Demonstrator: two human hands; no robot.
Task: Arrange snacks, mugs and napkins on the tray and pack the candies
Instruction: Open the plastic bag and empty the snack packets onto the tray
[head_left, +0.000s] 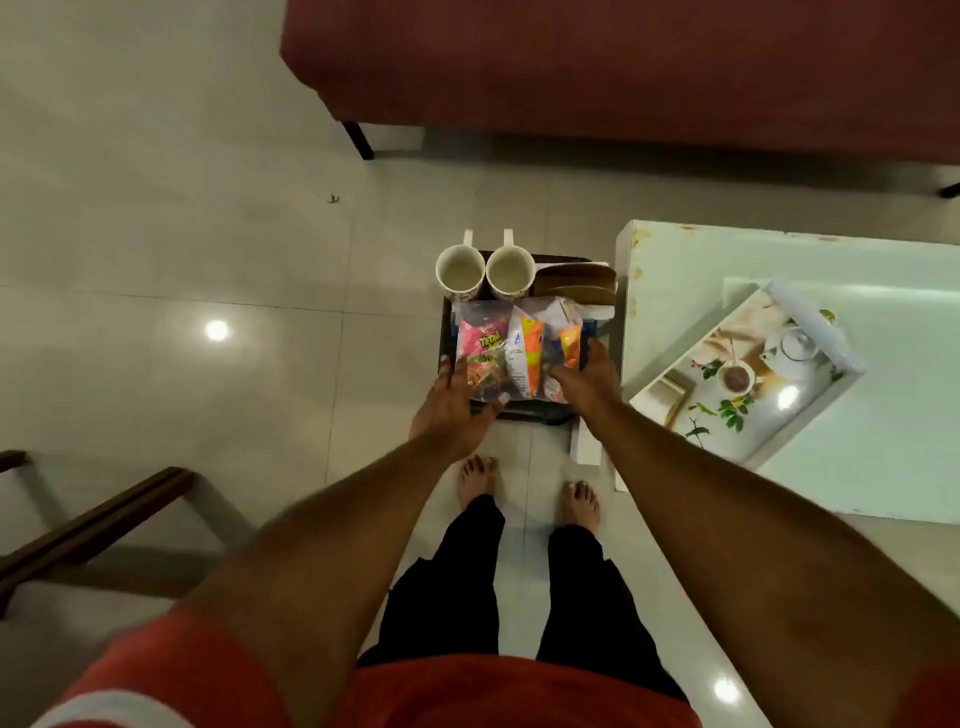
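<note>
I am standing and holding a dark tray out over the floor. My left hand grips its near left corner and my right hand grips its near right side. Two empty white mugs stand side by side at the tray's far edge, handles pointing away. Brown napkins lie at the far right. Snack packets fill the near half: a pink one, a white and orange one, and an orange one.
A white low table stands to the right, with a white printed tray on it. A dark red sofa is ahead. A wooden chair frame is at lower left. My bare feet are on the tiled floor.
</note>
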